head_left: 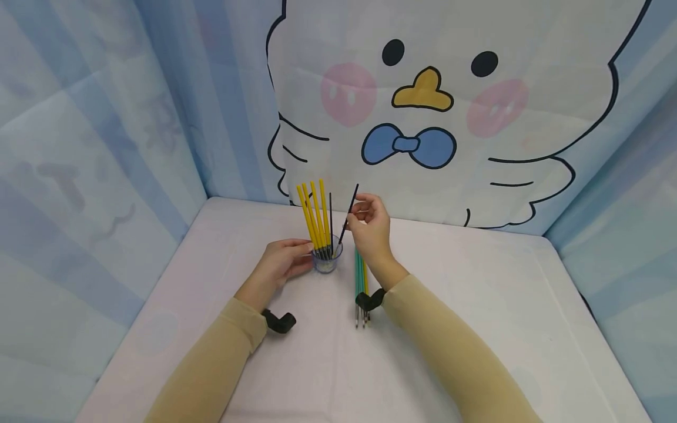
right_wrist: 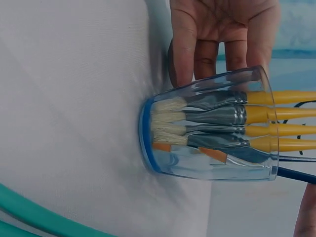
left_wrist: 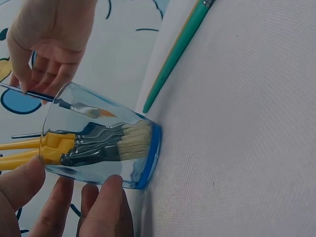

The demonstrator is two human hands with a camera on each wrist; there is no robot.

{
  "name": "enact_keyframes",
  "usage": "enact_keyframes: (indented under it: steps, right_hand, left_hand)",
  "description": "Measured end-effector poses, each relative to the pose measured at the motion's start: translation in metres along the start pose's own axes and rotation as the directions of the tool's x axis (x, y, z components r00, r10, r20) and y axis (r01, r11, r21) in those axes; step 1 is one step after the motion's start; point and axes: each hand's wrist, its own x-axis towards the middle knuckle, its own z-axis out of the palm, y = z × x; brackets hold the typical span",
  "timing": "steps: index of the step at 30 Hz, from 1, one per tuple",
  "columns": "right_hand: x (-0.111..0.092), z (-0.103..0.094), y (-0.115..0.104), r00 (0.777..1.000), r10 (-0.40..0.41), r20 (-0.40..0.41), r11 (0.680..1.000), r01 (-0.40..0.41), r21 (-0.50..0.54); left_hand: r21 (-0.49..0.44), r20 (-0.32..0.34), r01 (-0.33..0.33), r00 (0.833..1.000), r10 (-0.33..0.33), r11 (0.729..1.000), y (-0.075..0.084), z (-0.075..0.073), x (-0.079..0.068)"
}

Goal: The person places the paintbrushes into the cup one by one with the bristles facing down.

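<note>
A clear plastic cup (head_left: 325, 268) with a blue base (left_wrist: 155, 145) stands upright on the table. My left hand (head_left: 285, 259) holds its left side, thumb near the rim and fingertips lower down. Inside lean several yellow-handled paintbrushes (head_left: 312, 214), pale bristles (right_wrist: 168, 118) down, beside a thin dark-handled paintbrush (head_left: 331, 214). My right hand (head_left: 373, 228) pinches another dark paintbrush (head_left: 354, 192) by its handle, on the cup's right. That brush slants into the cup, its orange bristles (left_wrist: 106, 113) below the rim and above the base.
Green-handled paintbrushes (head_left: 359, 273) lie on the table right of the cup, partly under my right wrist, with a yellow-handled one (head_left: 365, 276) among them. A cloth backdrop (head_left: 423, 188) with a cartoon face rises behind the table. Blue curtains (head_left: 79, 176) hang at both sides.
</note>
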Motion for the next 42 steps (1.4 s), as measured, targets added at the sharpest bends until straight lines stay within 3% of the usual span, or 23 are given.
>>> enact_keyframes:
  steps: [21,42]
  right_hand:
    - [-0.003,0.007,0.018,0.995,0.046,0.092,0.99,-0.034,-0.136]
    - [-0.004,0.013,0.025,0.991,0.08,0.108,0.969,-0.052,-0.242]
  left_hand:
    - [-0.001,-0.002,-0.001,1.0,0.001,1.0,0.002,0.002,-0.002]
    - [-0.016,-0.015,-0.005,1.0,0.005,1.0,0.0,0.001,0.0]
